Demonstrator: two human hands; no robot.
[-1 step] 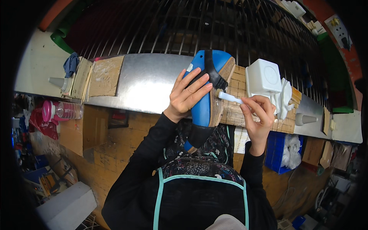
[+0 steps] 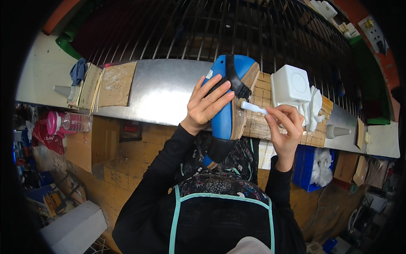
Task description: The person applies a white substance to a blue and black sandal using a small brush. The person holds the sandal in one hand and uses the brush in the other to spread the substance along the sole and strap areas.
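A sandal on a blue shoe last [image 2: 222,120] lies on its side across the bench edge, one end toward my apron. Black straps [image 2: 230,70] cross the last, and the brownish sole [image 2: 250,77] faces right. My left hand [image 2: 207,105] is wrapped over the last, fingers pressed on its side and the thumb hidden. Between the thumb and fingers of my right hand [image 2: 286,125] is a small brush [image 2: 254,108] with a white handle. Its bristle tip touches the sole's edge near the middle, just below the black strap.
Right of the sandal, a white square container [image 2: 291,84] stands on cardboard [image 2: 260,122], beside crumpled white material [image 2: 314,109]. Metal bars [image 2: 186,36] run beyond the steel bench [image 2: 158,89]. A grey cone [image 2: 338,131] lies at right. Below hangs a blue crate [image 2: 303,167] with white bags.
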